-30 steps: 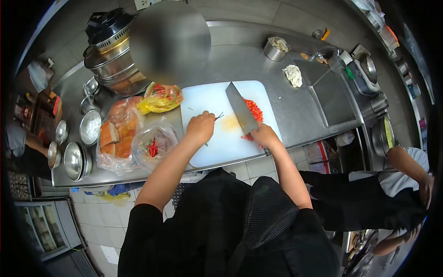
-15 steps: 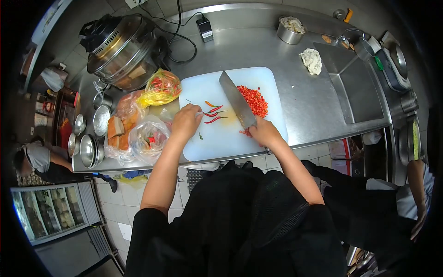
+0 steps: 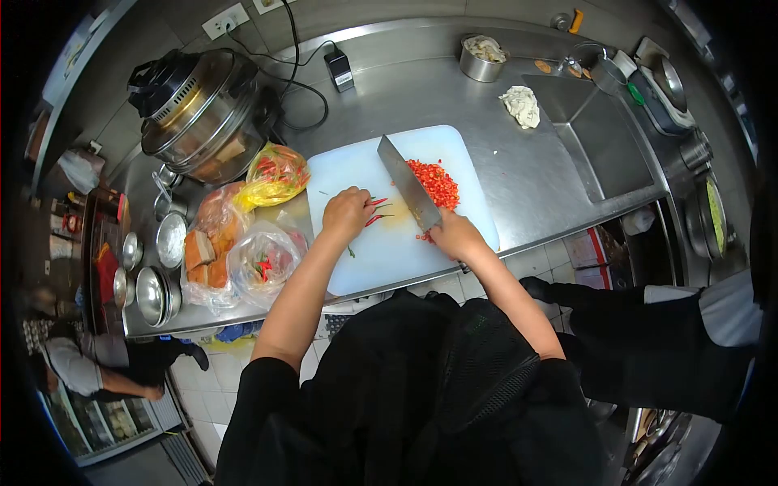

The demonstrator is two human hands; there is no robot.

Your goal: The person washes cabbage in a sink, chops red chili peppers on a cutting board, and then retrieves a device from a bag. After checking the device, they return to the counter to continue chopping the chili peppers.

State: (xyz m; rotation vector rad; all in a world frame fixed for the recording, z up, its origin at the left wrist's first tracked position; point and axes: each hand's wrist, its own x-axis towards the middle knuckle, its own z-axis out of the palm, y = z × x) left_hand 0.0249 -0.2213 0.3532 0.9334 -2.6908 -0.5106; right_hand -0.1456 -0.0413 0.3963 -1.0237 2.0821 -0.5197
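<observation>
My right hand (image 3: 456,235) grips a broad-bladed cleaver (image 3: 405,180) by its handle, with the blade slanting up and left across the white cutting board (image 3: 356,259). Against the blade's right side lies a heap of chopped red chili (image 3: 436,186); a few bits sit near the heel. Left of the blade, my left hand (image 3: 347,214) is closed with curled fingers over the left ends of several whole red chili peppers (image 3: 378,218). Those fingers hide part of the peppers. A green stem piece (image 3: 351,252) rests below the hand.
Left of the board are a yellow-tinted bag of chilies (image 3: 277,173), a clear plastic bag (image 3: 263,263), orange-brown blocks (image 3: 207,259) and metal bowls (image 3: 152,296). A glass-bodied cooker (image 3: 207,121) stands behind. At right are a crumpled white cloth (image 3: 521,107) and a sink (image 3: 596,134). Other people stand on both sides.
My left hand has moved right, onto the whole chilies. The cleaver keeps about the same place beside the chopped heap. The view has shifted, and the person at left has moved.
</observation>
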